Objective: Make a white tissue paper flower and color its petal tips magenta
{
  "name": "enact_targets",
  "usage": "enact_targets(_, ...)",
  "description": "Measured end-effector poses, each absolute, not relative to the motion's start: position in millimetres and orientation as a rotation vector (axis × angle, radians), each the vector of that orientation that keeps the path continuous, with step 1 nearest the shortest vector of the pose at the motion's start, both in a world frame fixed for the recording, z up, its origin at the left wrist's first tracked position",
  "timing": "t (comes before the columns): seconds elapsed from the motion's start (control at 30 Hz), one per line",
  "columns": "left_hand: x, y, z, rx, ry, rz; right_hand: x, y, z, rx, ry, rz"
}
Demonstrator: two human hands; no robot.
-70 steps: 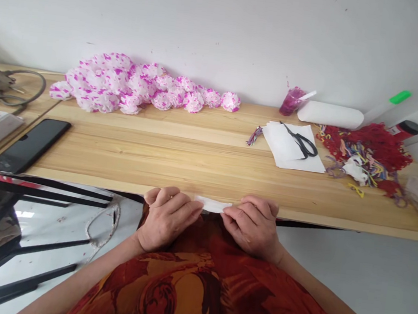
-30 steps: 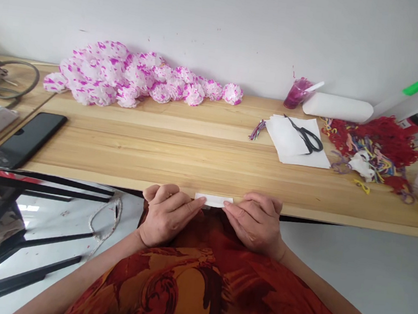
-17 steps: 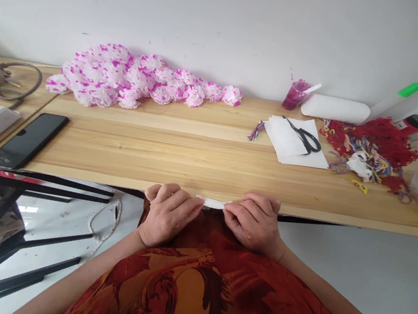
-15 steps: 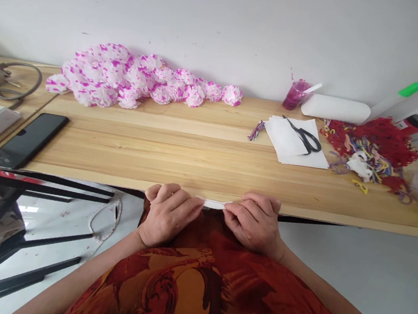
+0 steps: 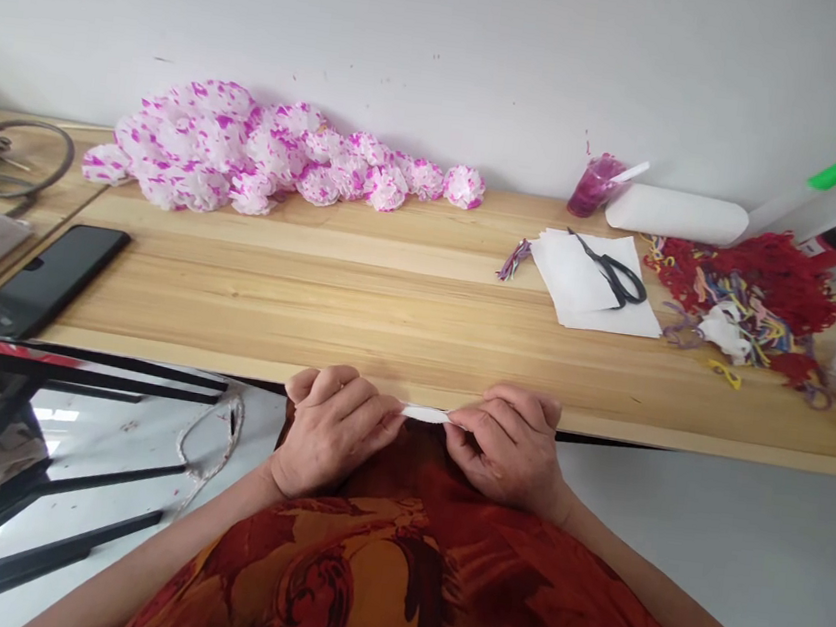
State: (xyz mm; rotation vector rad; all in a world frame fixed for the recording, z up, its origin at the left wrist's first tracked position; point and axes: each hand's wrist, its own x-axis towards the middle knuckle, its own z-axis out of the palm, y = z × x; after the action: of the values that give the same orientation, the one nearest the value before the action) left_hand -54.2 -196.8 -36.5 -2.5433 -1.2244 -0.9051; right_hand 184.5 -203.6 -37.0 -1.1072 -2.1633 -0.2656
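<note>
A narrow white strip of folded paper (image 5: 426,414) is stretched level between my hands at the table's front edge. My left hand (image 5: 335,433) pinches its left end between thumb and fingers. At the other end, my right hand (image 5: 507,444) has the same closed pinch. Only the middle of the strip shows; both ends disappear into my fingers. Beyond, on the table, lies a stack of white paper sheets (image 5: 571,296) with black scissors (image 5: 615,274) on top.
White-and-magenta paper flowers (image 5: 196,142) are heaped along the wall. A black phone (image 5: 48,281) lies at left. To the right are a cup of purple liquid (image 5: 590,194), a white roll (image 5: 675,214), and a pile of red and coloured yarn (image 5: 768,288). A black metal frame (image 5: 65,495) stands below left.
The strip between my fingertips sits very slightly lower and shows a smoother, flatter edge. Both hands keep their pinch and have barely moved. The camera view has shifted a little.
</note>
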Motion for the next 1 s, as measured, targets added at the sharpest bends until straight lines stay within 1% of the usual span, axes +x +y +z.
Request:
enact_targets(0.6, -54.2, -197.6, -31.8, -2.553, -1.321, -0.884, 182.5, -204.7, -31.8, -1.183, -2.146, -0.236)
enact_targets(1.0, -51.0, -196.7, -17.4, -2.596, -1.435, -0.883, 180.1, -204.6, -18.9, -1.348, -2.085, 0.061)
